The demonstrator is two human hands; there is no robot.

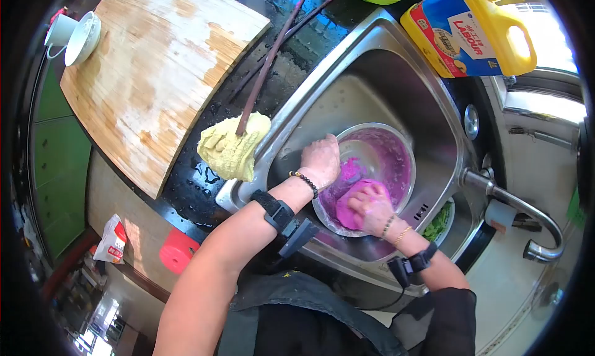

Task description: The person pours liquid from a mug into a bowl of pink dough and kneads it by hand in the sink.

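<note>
A metal bowl (406, 154) sits in the steel sink, its inside smeared with purple residue. Inside it is a lump of purple dough (348, 215), with loose purple crumbs (352, 169) beside it. My right hand (370, 208) presses on the lump, fingers curled over it. At the bowl's left rim, my left hand (321, 161) is closed with its fingers bent over the edge; the fingertips are partly hidden. A pale yellow lump of dough (230, 146) lies on the counter left of the sink, and the end of a wooden stick (263, 71) rests on it.
A wooden board (155, 58) carries two white cups (82, 39) at upper left. Behind the sink (365, 77) stands a yellow jug (486, 37). The faucet (514, 198) reaches over the right side, near a bowl of greens (440, 223). Wet black counter surrounds the sink.
</note>
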